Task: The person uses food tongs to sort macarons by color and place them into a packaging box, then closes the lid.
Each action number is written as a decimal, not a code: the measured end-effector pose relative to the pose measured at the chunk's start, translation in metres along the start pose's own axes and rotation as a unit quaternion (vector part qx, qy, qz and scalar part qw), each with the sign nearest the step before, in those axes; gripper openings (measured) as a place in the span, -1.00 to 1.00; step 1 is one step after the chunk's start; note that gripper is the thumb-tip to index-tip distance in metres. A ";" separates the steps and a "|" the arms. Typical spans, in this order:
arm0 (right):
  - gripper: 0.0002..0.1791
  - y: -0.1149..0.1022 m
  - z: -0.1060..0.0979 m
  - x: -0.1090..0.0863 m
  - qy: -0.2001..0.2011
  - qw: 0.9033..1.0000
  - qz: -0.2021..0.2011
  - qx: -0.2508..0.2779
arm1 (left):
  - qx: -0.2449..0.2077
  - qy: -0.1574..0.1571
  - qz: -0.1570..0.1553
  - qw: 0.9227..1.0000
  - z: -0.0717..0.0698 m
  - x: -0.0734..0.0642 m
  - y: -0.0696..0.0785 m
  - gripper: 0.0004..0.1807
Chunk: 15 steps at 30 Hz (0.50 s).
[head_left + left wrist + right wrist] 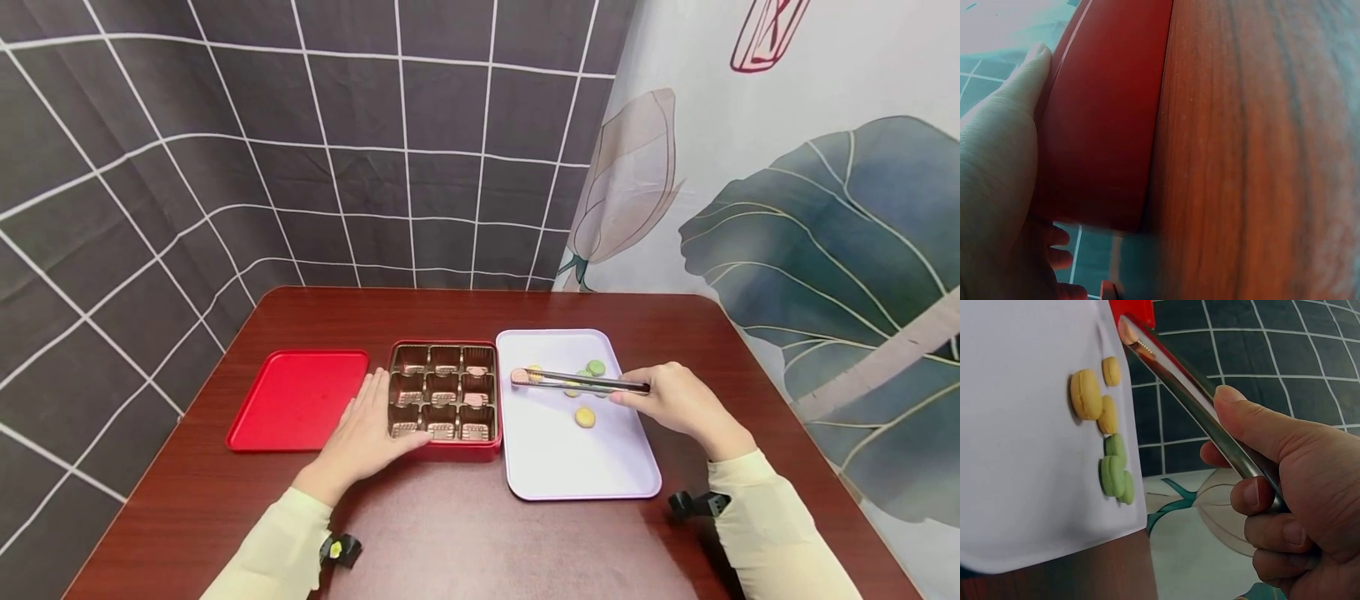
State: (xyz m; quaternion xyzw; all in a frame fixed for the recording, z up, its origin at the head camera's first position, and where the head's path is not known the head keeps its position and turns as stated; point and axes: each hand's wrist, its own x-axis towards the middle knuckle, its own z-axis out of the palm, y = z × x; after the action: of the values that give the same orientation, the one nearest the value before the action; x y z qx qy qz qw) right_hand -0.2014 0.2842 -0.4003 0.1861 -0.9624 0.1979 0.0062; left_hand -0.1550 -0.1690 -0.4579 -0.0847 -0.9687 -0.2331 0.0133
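Note:
My right hand (pixel 678 400) grips metal tongs (pixel 1210 422), fingers and thumb wrapped around the arms near the closed end. Between the tong tips is a pink macaron (pixel 519 377), above the left side of the white tray (pixel 570 467). On that tray lie yellow macarons (pixel 1086 395) and green macarons (pixel 1112 476). My left hand (pixel 363 433) rests against the red box (pixel 461 452), fingers stretched along its left side and thumb along the front rim. Inside the box, a gold divided insert (pixel 444 387) has pink macarons (pixel 474 400) in its right column.
Left of the box lies a red lid (pixel 300 400) on the brown wooden table (pixel 442 533). The white tray stands right beside the box's right wall. Behind the table hangs a dark gridded curtain (pixel 442 183), with a leaf-printed one (pixel 825 233) at the right.

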 end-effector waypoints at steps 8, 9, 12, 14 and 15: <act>-0.53 -0.012 -0.014 -0.006 0.009 1.000 -0.020 0.008 | -0.002 0.003 -0.001 1.000 0.000 -0.001 0.000 0.33; -0.59 -0.015 -0.016 -0.007 0.011 1.000 -0.022 0.009 | -0.002 0.003 -0.001 1.000 0.000 -0.001 0.000 0.33; -0.64 -0.020 -0.019 -0.010 0.011 0.999 -0.030 0.014 | -0.002 0.001 -0.001 1.000 0.000 0.000 0.000 0.33; -0.67 -0.024 -0.021 -0.012 0.012 0.999 -0.036 0.019 | -0.003 0.000 -0.002 1.000 0.000 0.000 0.001 0.33; -0.67 -0.027 -0.022 -0.013 0.012 0.999 -0.040 0.021 | -0.004 0.000 -0.003 1.000 -0.001 0.000 0.001 0.33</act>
State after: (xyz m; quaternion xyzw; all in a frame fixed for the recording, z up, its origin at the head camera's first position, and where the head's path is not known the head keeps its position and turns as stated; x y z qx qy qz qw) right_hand -0.1806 0.2749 -0.3710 0.2220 -0.9496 0.2202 0.0216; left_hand -0.1548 -0.1686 -0.4572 -0.0817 -0.9681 -0.2367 0.0120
